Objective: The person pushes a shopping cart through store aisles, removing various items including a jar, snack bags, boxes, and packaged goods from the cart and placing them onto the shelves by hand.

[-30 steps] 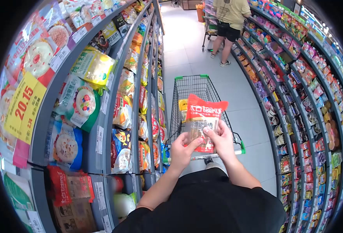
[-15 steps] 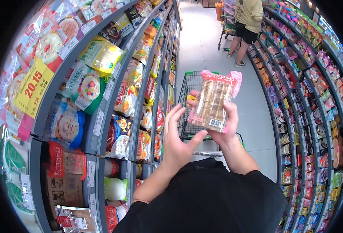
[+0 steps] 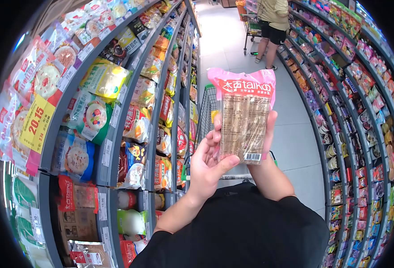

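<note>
Both hands are closed on one packet [image 3: 245,118], which stands upright between them, its pink-edged red top above the grip and its clear, brown-filled body within it. The left hand [image 3: 209,158] has its thumb pressed on the lower front and its fingers at the left edge; the right hand [image 3: 269,136] clasps the right edge, most of it hidden behind the packet. A barcode [image 3: 253,157] sits low on the front, right of the left thumb. Beyond and below the grip is a cart [image 3: 208,107], partly covered by the packet, with a yellow item [image 3: 214,117] showing just left of the packet. Left of the grip rises a shelf of bags, with a yellow sign [image 3: 37,125] at its far left. Lower left of the grip, a red packet [image 3: 78,194] lies on the shelf above a carton [image 3: 77,223], and a green bag [image 3: 132,222] lies nearer the left forearm. To the right, well apart from the grip, runs another shelf of small packs. Ahead of the grip, up the aisle, a person [image 3: 273,31] in black shorts stands beside a second cart [image 3: 252,27].
</note>
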`<control>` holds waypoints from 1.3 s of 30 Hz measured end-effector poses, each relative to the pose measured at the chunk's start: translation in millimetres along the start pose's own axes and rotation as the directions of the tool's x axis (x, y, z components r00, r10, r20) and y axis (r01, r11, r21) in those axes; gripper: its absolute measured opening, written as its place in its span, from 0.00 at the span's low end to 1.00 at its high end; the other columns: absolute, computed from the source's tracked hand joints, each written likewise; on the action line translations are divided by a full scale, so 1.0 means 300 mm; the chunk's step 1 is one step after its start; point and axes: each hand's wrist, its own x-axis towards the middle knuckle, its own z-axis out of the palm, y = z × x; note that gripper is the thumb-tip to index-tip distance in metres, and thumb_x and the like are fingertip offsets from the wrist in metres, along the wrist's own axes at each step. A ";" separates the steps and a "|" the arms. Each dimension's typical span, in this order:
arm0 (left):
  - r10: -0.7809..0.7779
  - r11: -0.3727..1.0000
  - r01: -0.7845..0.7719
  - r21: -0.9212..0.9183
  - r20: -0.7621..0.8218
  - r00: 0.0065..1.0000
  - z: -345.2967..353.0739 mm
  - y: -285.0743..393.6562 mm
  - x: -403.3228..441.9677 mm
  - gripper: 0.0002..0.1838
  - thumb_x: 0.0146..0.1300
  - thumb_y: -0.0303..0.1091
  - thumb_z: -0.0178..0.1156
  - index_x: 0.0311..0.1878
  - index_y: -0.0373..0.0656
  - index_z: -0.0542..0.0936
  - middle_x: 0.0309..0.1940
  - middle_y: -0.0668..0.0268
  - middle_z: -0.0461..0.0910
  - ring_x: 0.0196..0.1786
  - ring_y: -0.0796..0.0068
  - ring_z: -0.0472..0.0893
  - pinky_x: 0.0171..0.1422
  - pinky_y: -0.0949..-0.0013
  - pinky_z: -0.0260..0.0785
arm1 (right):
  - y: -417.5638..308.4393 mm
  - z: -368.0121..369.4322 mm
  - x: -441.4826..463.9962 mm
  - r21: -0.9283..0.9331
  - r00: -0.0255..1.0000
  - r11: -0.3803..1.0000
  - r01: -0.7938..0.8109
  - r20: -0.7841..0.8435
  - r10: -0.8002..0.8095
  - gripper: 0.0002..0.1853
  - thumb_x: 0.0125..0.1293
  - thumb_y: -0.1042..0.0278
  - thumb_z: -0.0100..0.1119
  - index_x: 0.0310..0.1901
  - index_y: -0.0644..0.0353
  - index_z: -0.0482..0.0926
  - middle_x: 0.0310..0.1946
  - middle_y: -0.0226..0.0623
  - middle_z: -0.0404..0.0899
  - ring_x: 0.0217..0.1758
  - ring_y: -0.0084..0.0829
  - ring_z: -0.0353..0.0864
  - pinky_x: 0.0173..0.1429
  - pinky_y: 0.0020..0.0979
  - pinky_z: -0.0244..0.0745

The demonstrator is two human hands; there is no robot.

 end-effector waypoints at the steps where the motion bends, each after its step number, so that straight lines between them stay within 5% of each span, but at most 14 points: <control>1: -0.006 1.000 0.006 0.003 0.012 1.000 0.004 -0.007 -0.004 0.34 0.69 0.21 0.75 0.72 0.29 0.68 0.68 0.55 0.78 0.71 0.69 0.81 0.77 0.63 0.74 | -0.006 0.016 -0.008 -0.054 0.998 0.998 0.016 -0.055 -0.019 0.62 0.66 0.06 0.48 0.81 0.60 0.64 0.57 0.56 0.75 0.56 0.51 0.86 0.67 0.57 0.84; 5: 0.016 1.000 -0.017 0.025 0.058 0.998 0.022 -0.026 -0.012 0.33 0.69 0.20 0.75 0.71 0.30 0.68 0.68 0.56 0.78 0.72 0.68 0.80 0.78 0.63 0.73 | -0.020 0.058 -0.039 -0.130 0.992 0.991 0.021 -0.119 -0.037 0.63 0.63 0.04 0.49 0.79 0.58 0.67 0.57 0.57 0.77 0.53 0.49 0.85 0.57 0.51 0.85; 10: 0.027 1.000 -0.027 0.001 0.048 0.999 0.017 -0.039 -0.005 0.34 0.71 0.23 0.73 0.75 0.31 0.68 0.70 0.57 0.77 0.72 0.67 0.80 0.78 0.61 0.74 | -0.028 0.040 -0.056 -0.132 0.995 0.990 0.055 -0.081 -0.066 0.66 0.62 0.05 0.54 0.80 0.63 0.64 0.60 0.57 0.77 0.59 0.52 0.86 0.65 0.54 0.85; 13: -0.186 0.910 0.249 -0.330 0.211 0.959 -0.066 -0.048 -0.011 0.33 0.79 0.36 0.66 0.80 0.33 0.67 0.73 0.58 0.78 0.72 0.62 0.82 0.72 0.57 0.80 | -0.025 0.035 -0.041 -0.233 0.999 0.972 -0.023 -0.045 0.013 0.66 0.62 0.09 0.60 0.82 0.65 0.61 0.64 0.60 0.76 0.67 0.55 0.85 0.71 0.56 0.83; 16: -0.212 0.771 0.310 -0.557 0.235 0.949 -0.129 -0.075 -0.053 0.29 0.81 0.40 0.62 0.77 0.33 0.72 0.69 0.55 0.82 0.67 0.61 0.86 0.65 0.56 0.83 | -0.025 0.051 -0.002 -0.271 0.987 0.949 -0.160 -0.063 0.148 0.55 0.69 0.34 0.75 0.82 0.65 0.60 0.71 0.62 0.75 0.69 0.56 0.85 0.70 0.56 0.84; 17: -0.188 0.680 0.411 -0.607 0.398 0.898 -0.181 -0.106 -0.060 0.28 0.82 0.43 0.61 0.75 0.34 0.75 0.66 0.55 0.85 0.64 0.60 0.87 0.64 0.55 0.84 | -0.030 0.009 -0.003 -0.259 0.981 0.946 -0.193 -0.049 0.187 0.55 0.69 0.34 0.75 0.82 0.65 0.60 0.71 0.62 0.75 0.69 0.56 0.85 0.70 0.56 0.84; 19: -0.105 0.607 0.448 -0.657 0.492 0.864 -0.236 -0.104 -0.098 0.28 0.83 0.46 0.60 0.74 0.35 0.77 0.63 0.55 0.87 0.62 0.59 0.89 0.62 0.54 0.84 | -0.015 -0.111 -0.003 -0.381 0.911 0.828 -0.411 -0.147 0.385 0.45 0.73 0.50 0.74 0.80 0.70 0.66 0.68 0.53 0.82 0.66 0.42 0.87 0.73 0.46 0.81; 21: -0.321 0.871 0.384 -0.305 0.237 0.917 -0.317 -0.036 -0.181 0.34 0.84 0.52 0.59 0.76 0.31 0.75 0.65 0.55 0.85 0.64 0.60 0.88 0.67 0.56 0.82 | 0.103 -0.082 0.047 -0.407 0.934 0.846 -0.345 -0.236 0.268 0.36 0.71 0.63 0.75 0.74 0.72 0.71 0.64 0.48 0.85 0.62 0.37 0.89 0.71 0.41 0.82; 22: -0.312 0.949 0.314 -0.010 -0.138 0.940 -0.343 -0.032 -0.222 0.34 0.85 0.56 0.57 0.75 0.32 0.77 0.66 0.54 0.85 0.66 0.62 0.86 0.69 0.59 0.80 | 0.130 -0.062 0.061 -0.448 0.926 0.817 -0.363 -0.268 0.265 0.34 0.70 0.65 0.76 0.72 0.71 0.73 0.63 0.47 0.86 0.62 0.36 0.90 0.71 0.40 0.82; 25: 0.040 0.983 0.022 0.180 -0.334 0.942 -0.425 0.135 -0.355 0.32 0.86 0.54 0.55 0.75 0.34 0.78 0.67 0.56 0.85 0.66 0.68 0.86 0.70 0.62 0.78 | 0.257 -0.049 0.110 -0.542 0.904 0.724 -0.427 -0.266 0.334 0.31 0.68 0.71 0.77 0.69 0.71 0.76 0.63 0.44 0.87 0.62 0.34 0.89 0.71 0.38 0.81; 27: 0.161 0.982 -0.111 0.152 -0.378 0.912 -0.425 0.234 -0.459 0.27 0.81 0.47 0.67 0.72 0.35 0.80 0.63 0.60 0.87 0.63 0.74 0.86 0.68 0.64 0.79 | 0.356 -0.026 0.147 -0.599 0.898 0.672 -0.435 -0.232 0.375 0.31 0.67 0.73 0.78 0.69 0.70 0.77 0.62 0.43 0.88 0.62 0.33 0.89 0.71 0.37 0.80; 30: 0.407 0.675 0.091 0.733 -0.471 0.783 -0.368 0.346 -0.545 0.30 0.62 0.33 0.85 0.64 0.32 0.83 0.50 0.63 0.91 0.51 0.78 0.88 0.61 0.67 0.80 | 0.549 0.075 0.205 -0.641 0.869 0.628 -0.441 -0.132 0.476 0.29 0.66 0.79 0.77 0.68 0.69 0.79 0.59 0.40 0.89 0.62 0.30 0.89 0.69 0.35 0.80; 37: 0.845 0.079 0.489 0.869 -0.319 0.430 -0.424 0.659 -0.650 0.26 0.65 0.40 0.79 0.63 0.37 0.87 0.44 0.51 0.93 0.49 0.56 0.94 0.55 0.58 0.84 | 0.940 0.279 0.538 -0.778 0.791 0.595 -0.204 0.227 0.568 0.29 0.63 0.75 0.83 0.65 0.67 0.82 0.54 0.38 0.91 0.55 0.26 0.89 0.61 0.33 0.84; 39: 0.867 0.066 0.578 0.813 -0.334 0.370 -0.474 0.710 -0.664 0.24 0.67 0.41 0.78 0.61 0.39 0.88 0.42 0.51 0.93 0.46 0.52 0.94 0.52 0.57 0.84 | 1.046 0.324 0.586 -0.767 0.777 0.632 -0.111 0.330 0.536 0.28 0.64 0.73 0.83 0.64 0.65 0.82 0.52 0.36 0.92 0.54 0.25 0.88 0.60 0.31 0.83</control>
